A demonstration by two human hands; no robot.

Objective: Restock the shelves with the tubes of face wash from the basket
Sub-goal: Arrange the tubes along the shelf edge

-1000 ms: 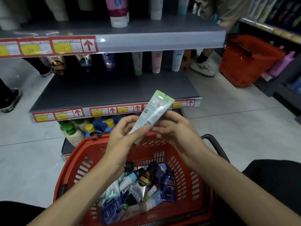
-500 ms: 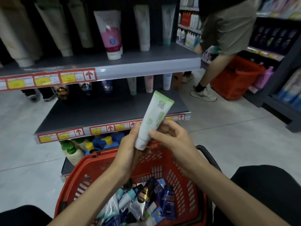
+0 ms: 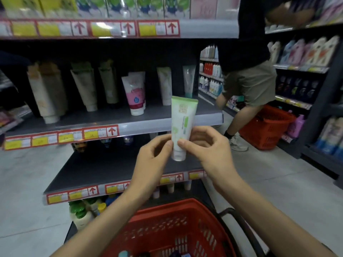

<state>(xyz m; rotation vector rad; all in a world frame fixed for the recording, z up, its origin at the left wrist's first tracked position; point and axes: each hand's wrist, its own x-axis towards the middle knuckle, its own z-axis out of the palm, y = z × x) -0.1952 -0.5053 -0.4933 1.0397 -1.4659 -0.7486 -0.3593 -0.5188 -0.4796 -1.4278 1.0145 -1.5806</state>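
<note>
A white and green face wash tube point(image 3: 182, 123) stands upright, cap down, in front of the shelves. My left hand point(image 3: 155, 154) pinches its lower left side and my right hand point(image 3: 206, 147) grips its lower right side. Below my arms is the red basket point(image 3: 161, 217), with a few tube ends showing at the bottom edge. The middle shelf point(image 3: 104, 119) carries several upright tubes, among them a pink and white tube point(image 3: 136, 95). The lower shelf point(image 3: 104, 169) is mostly bare at the front.
Another person point(image 3: 248, 76) bends over a second red basket point(image 3: 265, 127) in the aisle to the right. Shelves of bottles point(image 3: 304, 52) line the right side. Green-capped bottles point(image 3: 79, 214) sit on the bottom shelf at the left. Boxes fill the top shelf point(image 3: 118, 8).
Both hands lifted the tube from just above the basket up to shelf height and turned it upright. My view tilted up, so most of the basket's contents dropped out of sight.
</note>
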